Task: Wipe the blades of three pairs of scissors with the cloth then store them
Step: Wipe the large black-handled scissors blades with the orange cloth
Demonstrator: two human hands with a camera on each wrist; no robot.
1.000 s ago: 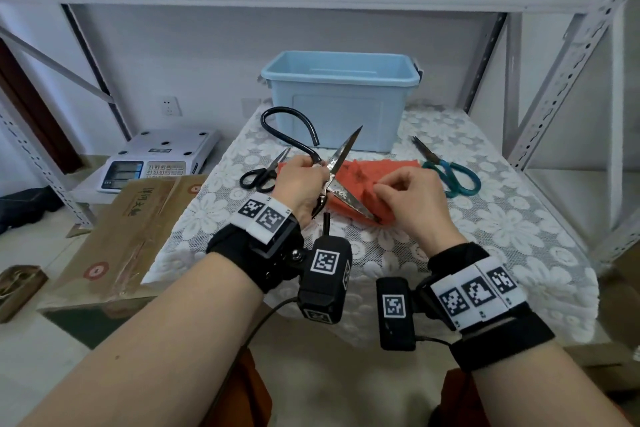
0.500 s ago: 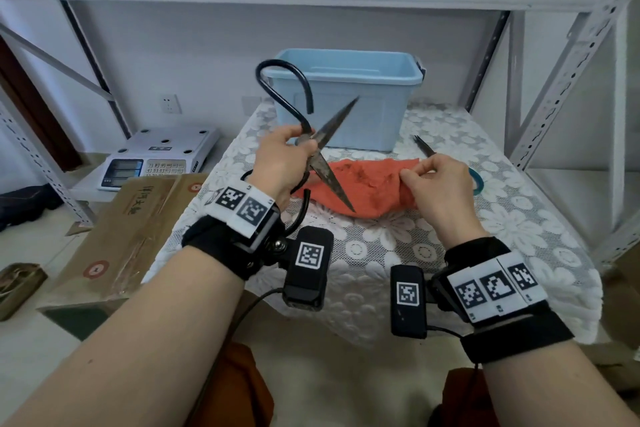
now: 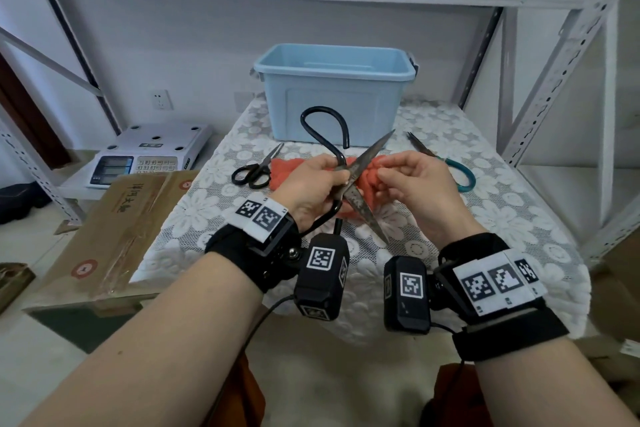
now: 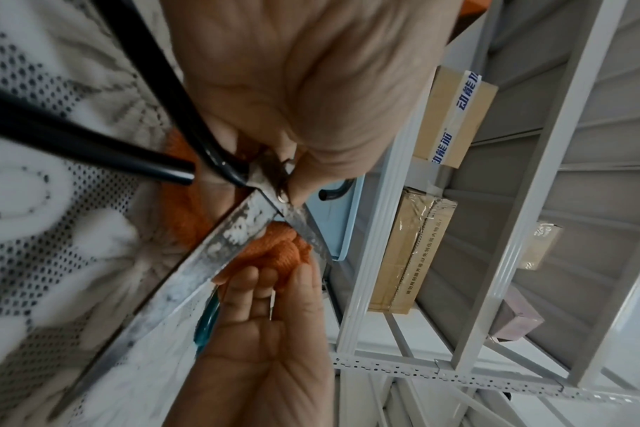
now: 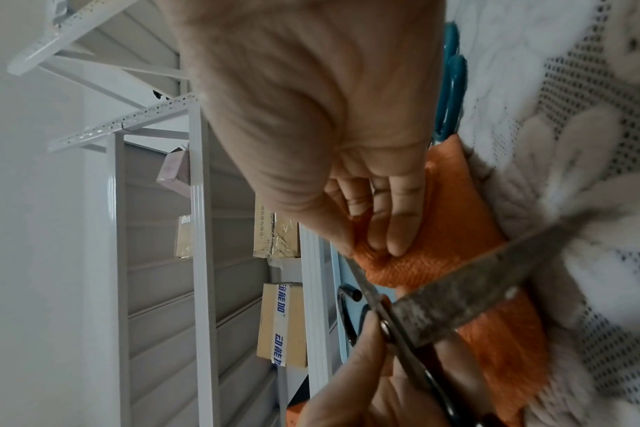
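Observation:
My left hand (image 3: 317,184) grips large black-handled scissors (image 3: 360,204) near their pivot, blades spread wide above the table. The rusty blades (image 4: 209,254) (image 5: 468,300) cross in front of an orange cloth (image 3: 372,172). My right hand (image 3: 408,180) pinches a bunched part of that cloth (image 5: 395,265) (image 4: 278,251) just right of the pivot, between the two blades. Small black scissors (image 3: 256,170) lie on the table to the left. Teal-handled scissors (image 3: 453,166) lie to the right, partly hidden behind my right hand.
A light blue bin (image 3: 334,94) stands open at the back of the lace-covered table (image 3: 502,218). A digital scale (image 3: 145,156) and a flattened cardboard box (image 3: 114,229) sit to the left. Shelf uprights (image 3: 561,55) rise on the right.
My left hand lifted the large scissors, then brought them back down toward me. My right hand gathered the cloth and moved left up to the blades near the pivot.

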